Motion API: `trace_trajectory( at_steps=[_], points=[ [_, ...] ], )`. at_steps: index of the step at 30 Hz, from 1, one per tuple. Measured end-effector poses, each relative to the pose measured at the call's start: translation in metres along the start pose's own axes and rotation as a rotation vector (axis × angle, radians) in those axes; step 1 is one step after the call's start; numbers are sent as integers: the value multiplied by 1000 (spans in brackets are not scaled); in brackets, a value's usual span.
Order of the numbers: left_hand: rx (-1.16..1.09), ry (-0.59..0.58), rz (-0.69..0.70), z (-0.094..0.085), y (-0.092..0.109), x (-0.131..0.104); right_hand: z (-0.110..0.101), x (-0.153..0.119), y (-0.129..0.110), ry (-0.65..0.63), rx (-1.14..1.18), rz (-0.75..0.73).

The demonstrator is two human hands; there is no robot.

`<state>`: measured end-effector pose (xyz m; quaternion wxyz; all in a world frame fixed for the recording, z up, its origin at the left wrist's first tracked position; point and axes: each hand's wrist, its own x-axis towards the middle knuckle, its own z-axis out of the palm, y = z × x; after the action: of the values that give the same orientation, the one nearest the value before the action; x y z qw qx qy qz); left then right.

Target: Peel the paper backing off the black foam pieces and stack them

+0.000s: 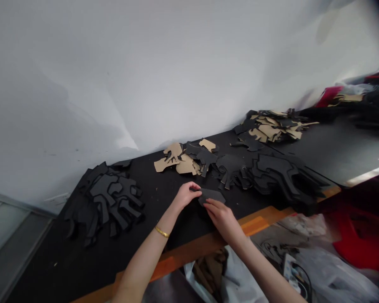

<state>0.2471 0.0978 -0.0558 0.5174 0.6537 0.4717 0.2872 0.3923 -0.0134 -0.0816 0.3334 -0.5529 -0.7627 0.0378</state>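
A dark grey flat piece (212, 195) is between my two hands, just above or on the black table (164, 200). My left hand (187, 195) pinches its left corner between thumb and fingers. The fingers of my right hand (219, 210) are closed on its lower edge, near the middle. Beyond my hands lie loose tan cut pieces (185, 165) mixed with dark ones (206, 157). To the left is a heap of dark grey cut pieces (107, 189), several overlapping.
At the right stands a stack of large dark pieces (276, 168), with a mixed tan and black pile (271, 128) behind it. Orange tape (255, 225) runs along the front edge. Below are plastic bags (240, 277) and a red object (360, 240). A white wall (164, 71) rises behind.
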Motion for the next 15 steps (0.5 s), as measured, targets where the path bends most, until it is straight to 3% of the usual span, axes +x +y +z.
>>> trace_trajectory(
  at_steps=[4, 15],
  points=[
    [55, 2, 17, 0, 6, 11, 5, 5, 3, 7, -44, 16],
    [85, -74, -46, -7, -5, 12, 0, 9, -5, -197, -154, -51]
  ],
)
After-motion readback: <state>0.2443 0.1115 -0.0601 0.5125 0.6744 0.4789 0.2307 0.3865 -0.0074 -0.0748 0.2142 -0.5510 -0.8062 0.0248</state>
